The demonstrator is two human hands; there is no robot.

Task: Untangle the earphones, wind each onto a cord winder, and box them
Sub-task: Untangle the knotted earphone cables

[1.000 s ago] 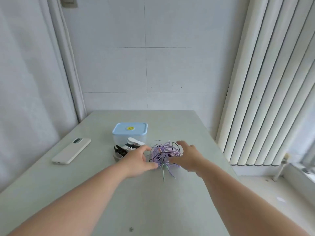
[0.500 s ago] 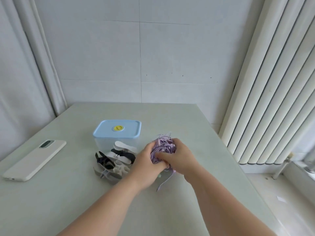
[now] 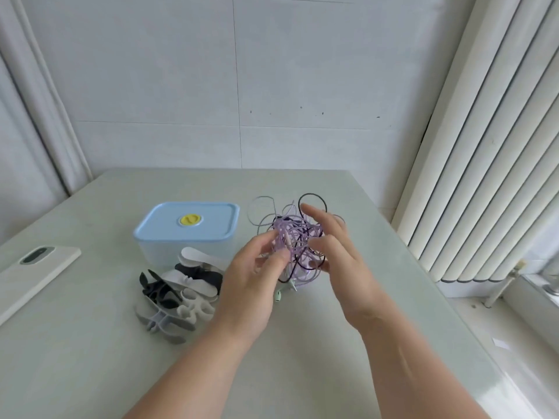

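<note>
A: Which step is being done?
B: Untangling, by judgement; the earphone tangle (image 3: 298, 240), just right of the blue-lidded box (image 3: 187, 220), is being pinched by the left hand (image 3: 257, 282); the right hand (image 3: 335, 261) is being spread, fingers straight, against it.
A: Next?
B: One loose end is needing to be drawn free; no writing is being read anywhere.
</note>
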